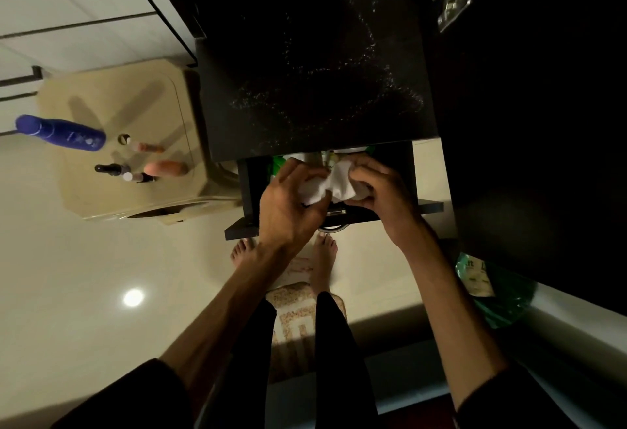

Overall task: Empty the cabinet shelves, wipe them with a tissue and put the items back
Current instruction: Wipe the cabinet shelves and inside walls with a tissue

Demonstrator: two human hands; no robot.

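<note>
Tissue (330, 182), white and crumpled, is gripped between both hands in front of the dark cabinet, just over the lower shelf (429, 206). The left hand (288, 203) is curled round one end and the right hand (376, 187) round the other. The upper shelf (315, 89) shows pale streaks of dust. Bottles, among them a blue spray can (61, 131), are parked on the beige stool (112, 106) beside it. The tissue would best be folded into a flat pad, then drawn across the streaks in overlapping strokes.

The dark speckled top cabinet shelf (315, 72) lies bare; green packets and white containers (325, 156) crowd the shelf beneath.
</note>
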